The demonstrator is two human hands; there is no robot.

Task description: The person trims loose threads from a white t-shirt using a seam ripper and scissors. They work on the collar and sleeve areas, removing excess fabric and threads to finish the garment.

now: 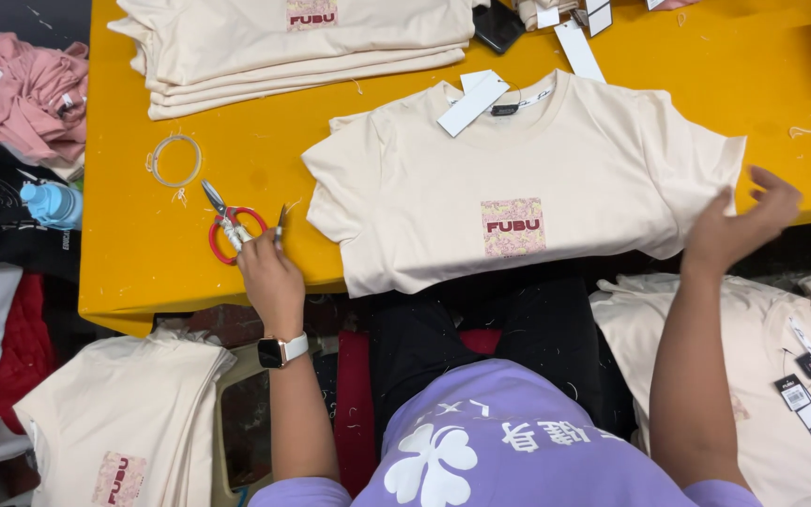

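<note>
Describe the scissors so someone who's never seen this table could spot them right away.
Start at the yellow table, near its front edge to the left of the cream T-shirt spread flat. The scissors lie there at the fingertips of the left hand, just below a thin pale ring. Their red loop handles and short metal blades set them apart.

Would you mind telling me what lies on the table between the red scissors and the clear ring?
In the head view, only bare yellow table lies between the scissors and the ring, apart from a few thread scraps.
</note>
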